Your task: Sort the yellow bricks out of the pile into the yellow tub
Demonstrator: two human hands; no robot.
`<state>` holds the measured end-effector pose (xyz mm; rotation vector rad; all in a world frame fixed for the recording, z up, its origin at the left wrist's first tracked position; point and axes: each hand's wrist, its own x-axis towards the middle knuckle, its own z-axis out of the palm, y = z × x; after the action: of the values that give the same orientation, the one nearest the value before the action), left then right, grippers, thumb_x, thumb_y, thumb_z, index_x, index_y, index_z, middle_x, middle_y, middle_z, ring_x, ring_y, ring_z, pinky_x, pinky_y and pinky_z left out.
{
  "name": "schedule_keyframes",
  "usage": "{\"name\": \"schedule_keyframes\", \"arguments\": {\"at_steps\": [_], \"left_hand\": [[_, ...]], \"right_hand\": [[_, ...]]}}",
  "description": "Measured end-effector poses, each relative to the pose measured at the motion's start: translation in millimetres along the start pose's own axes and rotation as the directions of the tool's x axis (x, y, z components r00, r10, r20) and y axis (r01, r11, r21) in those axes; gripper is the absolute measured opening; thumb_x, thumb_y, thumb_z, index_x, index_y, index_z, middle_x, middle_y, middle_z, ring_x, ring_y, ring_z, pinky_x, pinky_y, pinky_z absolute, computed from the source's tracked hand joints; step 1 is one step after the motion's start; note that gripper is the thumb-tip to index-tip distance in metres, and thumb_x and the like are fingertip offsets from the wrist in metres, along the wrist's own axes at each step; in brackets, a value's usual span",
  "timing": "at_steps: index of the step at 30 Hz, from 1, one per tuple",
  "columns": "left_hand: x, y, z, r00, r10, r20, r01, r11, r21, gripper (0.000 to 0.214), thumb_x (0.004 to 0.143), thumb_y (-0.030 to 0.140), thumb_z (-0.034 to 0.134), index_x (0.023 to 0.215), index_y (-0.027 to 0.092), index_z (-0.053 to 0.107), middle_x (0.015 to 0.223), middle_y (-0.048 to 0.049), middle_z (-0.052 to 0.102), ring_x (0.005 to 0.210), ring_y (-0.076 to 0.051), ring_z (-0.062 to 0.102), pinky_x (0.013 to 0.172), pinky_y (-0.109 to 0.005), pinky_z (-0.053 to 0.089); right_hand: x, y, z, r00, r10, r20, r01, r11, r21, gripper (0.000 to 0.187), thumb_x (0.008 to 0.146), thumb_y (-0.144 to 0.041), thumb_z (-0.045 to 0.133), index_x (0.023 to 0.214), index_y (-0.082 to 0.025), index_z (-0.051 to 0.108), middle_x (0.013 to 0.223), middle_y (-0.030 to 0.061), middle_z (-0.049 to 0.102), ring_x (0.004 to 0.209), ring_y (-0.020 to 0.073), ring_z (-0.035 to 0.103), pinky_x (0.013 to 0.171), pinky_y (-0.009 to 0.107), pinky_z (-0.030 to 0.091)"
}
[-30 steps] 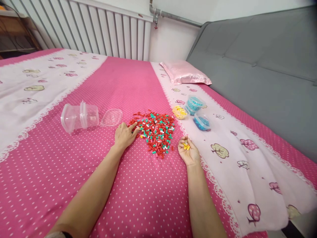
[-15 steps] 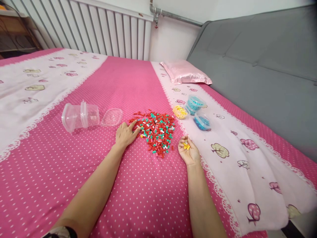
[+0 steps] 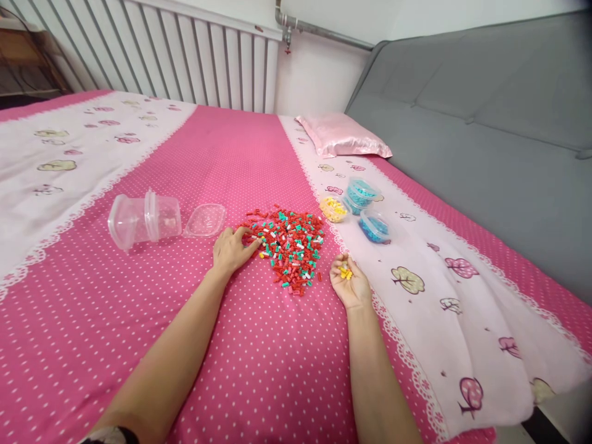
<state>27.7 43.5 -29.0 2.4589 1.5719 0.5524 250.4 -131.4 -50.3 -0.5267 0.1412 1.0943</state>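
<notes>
A loose pile of small plastic pieces (image 3: 296,246), mostly red with green, white and a few yellow ones among them, lies on the pink polka-dot bedspread. At the pile's left edge rests my left hand (image 3: 230,250), palm down, its thumb and index finger reaching apart among the pieces. To the right of the pile my right hand (image 3: 352,288) lies palm up with fingers curled, cupping several yellow pieces (image 3: 345,272). Beyond it stand a tub of yellow pieces (image 3: 333,209), a tub of blue pieces (image 3: 374,227) and a tub of light-blue pieces (image 3: 361,194).
Clear nested plastic tubs (image 3: 134,219) lie on their side at the left, with a clear lid (image 3: 206,220) beside them. A pink pillow (image 3: 345,135) lies farther back. A grey padded backrest (image 3: 485,117) borders the right, and a white radiator (image 3: 194,58) stands behind.
The whole view has shifted slightly. My left index finger has bent a little and drawn nearer the thumb at the pile's edge. My right hand still cups the yellow pieces.
</notes>
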Motion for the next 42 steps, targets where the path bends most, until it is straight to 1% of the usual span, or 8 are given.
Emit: {"name": "schedule_keyframes", "arguments": {"at_steps": [6, 9, 12, 17, 24, 27, 36, 42], "left_hand": [[6.7, -6.1, 1.8, 0.999, -0.010, -0.043, 0.004, 0.991, -0.135, 0.045, 0.079, 0.053, 0.048, 0.106, 0.020, 0.063, 0.086, -0.0069, 0.061, 0.087, -0.022, 0.056, 0.079, -0.032, 0.043], [8.8, -8.6, 3.1, 0.998, -0.039, -0.043, 0.033, 0.993, -0.113, 0.040, 0.087, 0.036, 0.036, 0.114, 0.021, 0.063, 0.087, -0.0083, 0.060, 0.087, -0.022, 0.057, 0.078, -0.032, 0.043], [7.7, -9.0, 4.7, 0.999, -0.038, -0.020, 0.036, 0.998, -0.060, 0.043, 0.088, 0.026, 0.032, 0.117, 0.024, 0.064, 0.087, -0.0101, 0.058, 0.088, -0.024, 0.057, 0.078, -0.034, 0.043], [3.7, -6.9, 3.9, 1.000, -0.018, 0.022, 0.018, 1.000, -0.006, 0.041, 0.087, 0.029, 0.038, 0.119, 0.029, 0.063, 0.089, -0.0103, 0.059, 0.089, -0.025, 0.058, 0.078, -0.034, 0.044], [3.3, -5.5, 0.1, 0.998, -0.055, 0.014, 0.055, 0.998, 0.012, 0.033, 0.083, 0.034, 0.046, 0.107, 0.029, 0.070, 0.095, -0.0088, 0.062, 0.090, -0.024, 0.059, 0.075, -0.032, 0.045], [3.1, -4.3, -0.1, 0.998, -0.067, 0.007, 0.067, 0.998, 0.012, 0.033, 0.082, 0.035, 0.047, 0.104, 0.028, 0.071, 0.094, -0.0082, 0.063, 0.089, -0.024, 0.059, 0.074, -0.032, 0.046], [1.3, -2.6, 1.2, 0.999, -0.040, 0.032, 0.040, 0.999, 0.010, 0.044, 0.085, 0.039, 0.041, 0.122, 0.024, 0.060, 0.100, -0.0122, 0.063, 0.094, -0.028, 0.060, 0.078, -0.035, 0.046], [3.0, -6.3, 3.2, 0.999, -0.020, 0.041, 0.022, 0.999, -0.040, 0.036, 0.084, 0.038, 0.045, 0.111, 0.030, 0.067, 0.096, -0.0088, 0.064, 0.091, -0.026, 0.060, 0.075, -0.033, 0.045]], "right_hand": [[2.0, -0.5, -3.8, 0.999, -0.009, 0.042, 0.011, 0.999, -0.051, 0.012, 0.085, -0.012, 0.049, 0.078, -0.017, 0.057, 0.072, -0.0020, 0.060, 0.059, 0.0057, 0.055, 0.047, 0.015, 0.044], [2.0, -0.2, -4.0, 0.999, -0.011, 0.045, 0.014, 0.999, -0.050, 0.011, 0.085, -0.012, 0.050, 0.079, -0.017, 0.057, 0.072, -0.0018, 0.060, 0.059, 0.0057, 0.054, 0.047, 0.015, 0.044], [1.4, 0.1, -3.2, 0.999, -0.017, 0.036, 0.019, 0.999, -0.045, 0.013, 0.086, -0.012, 0.048, 0.079, -0.017, 0.057, 0.072, -0.0018, 0.059, 0.058, 0.0054, 0.054, 0.047, 0.015, 0.044], [1.4, 0.0, -2.9, 1.000, -0.013, 0.028, 0.014, 0.999, -0.045, 0.014, 0.086, -0.012, 0.047, 0.079, -0.018, 0.057, 0.071, -0.0018, 0.060, 0.059, 0.0057, 0.054, 0.047, 0.015, 0.044], [0.8, 0.7, -2.1, 1.000, -0.015, 0.019, 0.016, 0.999, -0.034, 0.014, 0.087, -0.013, 0.046, 0.080, -0.017, 0.057, 0.072, -0.0013, 0.060, 0.059, 0.0054, 0.055, 0.048, 0.014, 0.044], [0.9, 0.9, -2.5, 1.000, -0.018, 0.025, 0.019, 0.999, -0.039, 0.012, 0.086, -0.013, 0.048, 0.080, -0.017, 0.057, 0.072, -0.0016, 0.060, 0.059, 0.0053, 0.055, 0.048, 0.014, 0.044], [0.8, 0.9, -2.6, 1.000, -0.020, 0.020, 0.020, 1.000, -0.023, 0.011, 0.086, -0.012, 0.048, 0.081, -0.017, 0.057, 0.072, -0.0013, 0.060, 0.059, 0.0059, 0.054, 0.048, 0.015, 0.044], [1.4, 0.3, -3.2, 0.998, -0.028, 0.050, 0.033, 0.994, -0.103, 0.009, 0.084, -0.012, 0.052, 0.079, -0.018, 0.057, 0.072, -0.0026, 0.059, 0.058, 0.0056, 0.054, 0.048, 0.015, 0.044]]}}
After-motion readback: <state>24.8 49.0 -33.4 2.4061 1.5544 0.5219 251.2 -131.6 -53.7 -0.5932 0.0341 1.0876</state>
